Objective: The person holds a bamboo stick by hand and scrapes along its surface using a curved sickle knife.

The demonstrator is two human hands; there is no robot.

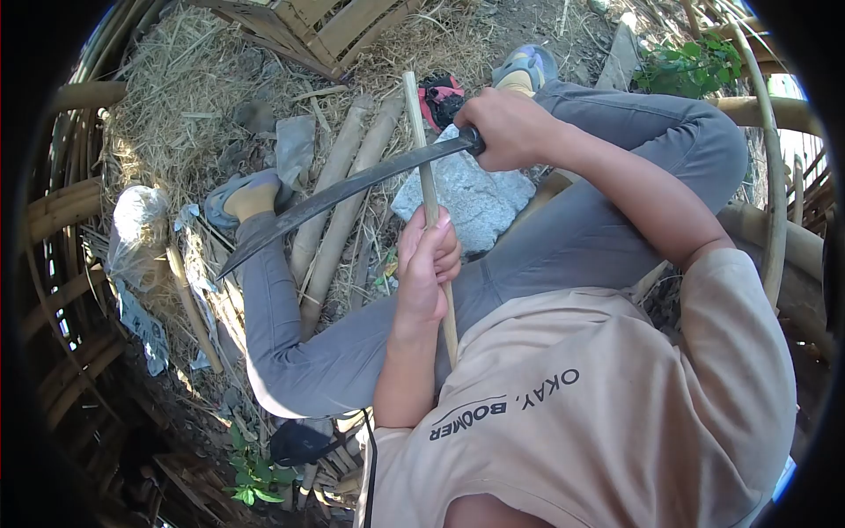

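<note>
Stick (429,189), one pale, narrow length of split bamboo or wood (which of the two I cannot tell), slants past the left edge of the rock (480,194), its top end rising beyond the rock and its lower end reaching the wearer's T-shirt (581,396) on the near side. The left hand (429,264), just nearer than the rock's left edge, is wrapped round the stick with the thumb laid along it. The right hand (510,130), above the rock's far right part, is closed in a fist round the dark handle of one machete (352,186), whose blade crosses the stick above the left hand and runs out well to the left of the rock. Whether the edge bites or merely lies against the stick is too fine to tell. Judging by that crossing, a trimming or shaving stroke seems to be in hand; such a move calls for a firm left grip, a shallow blade angle and the edge directed away from the fingers. Counted outward: two bamboo poles (339,242) lie side by side on the ground left of the rock; two clogs (526,63) are worn, one beyond the rock, one well to its left; one slatted crate (339,35) sits farther off beyond the rock; one plastic bag (141,211) lies far left of it.
</note>
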